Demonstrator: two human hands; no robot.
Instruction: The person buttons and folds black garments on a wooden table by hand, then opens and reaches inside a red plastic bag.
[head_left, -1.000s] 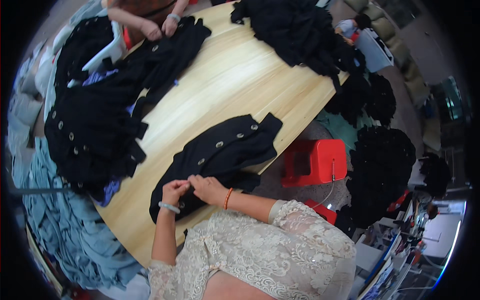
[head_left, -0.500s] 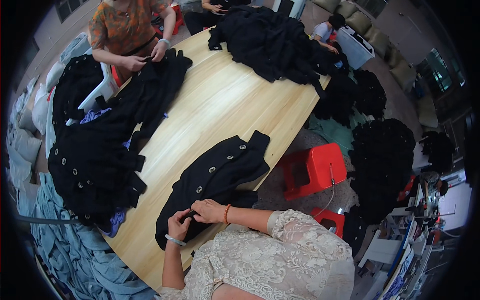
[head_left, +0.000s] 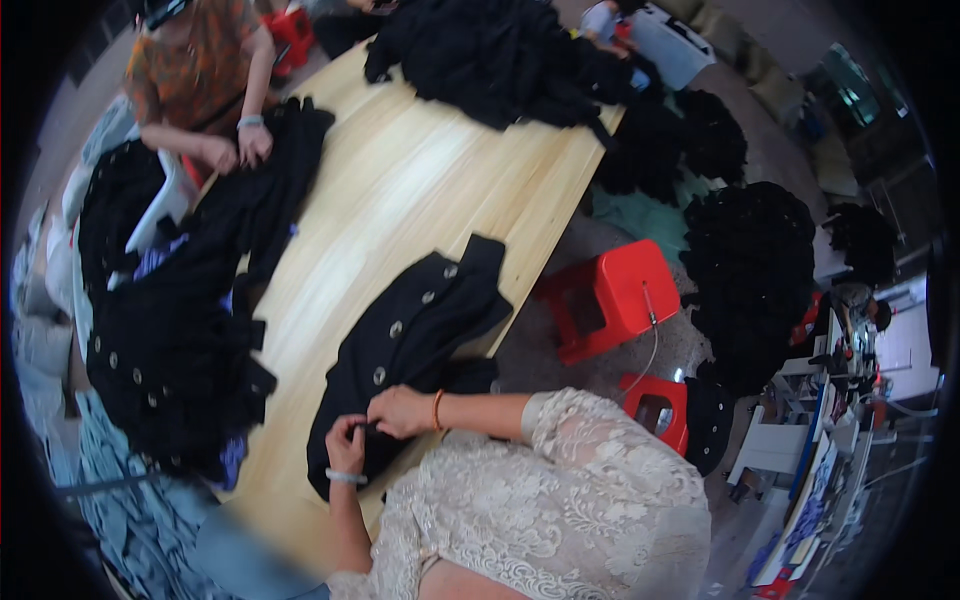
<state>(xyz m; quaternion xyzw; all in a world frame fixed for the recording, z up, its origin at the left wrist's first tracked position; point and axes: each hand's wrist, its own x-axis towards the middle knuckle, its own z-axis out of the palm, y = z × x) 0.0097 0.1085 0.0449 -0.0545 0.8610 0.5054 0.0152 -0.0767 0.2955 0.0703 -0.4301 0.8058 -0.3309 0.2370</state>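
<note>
A black knitted cardigan (head_left: 418,335) with a row of large round buttons lies along the near edge of the wooden table (head_left: 400,190). At its near end my left hand (head_left: 346,449) pinches the black cloth between bent fingers. Close beside it, my right hand (head_left: 402,411) also has its fingers closed on the edge of the same cardigan. Whether a button lies between the fingertips is hidden. One cardigan sleeve reaches toward the table's right edge.
Across the table, a person's hands (head_left: 238,152) work on another black garment (head_left: 275,190). Buttoned black garments (head_left: 170,370) pile up on the left, above blue-grey cloth (head_left: 130,500). A dark heap (head_left: 480,60) covers the far end. Red stools (head_left: 640,285) stand at the right.
The whole view has shifted, so the table and garments appear further left and higher. Both my hands stay on the cardigan's near end. The other person's hands have come down onto their garment.
</note>
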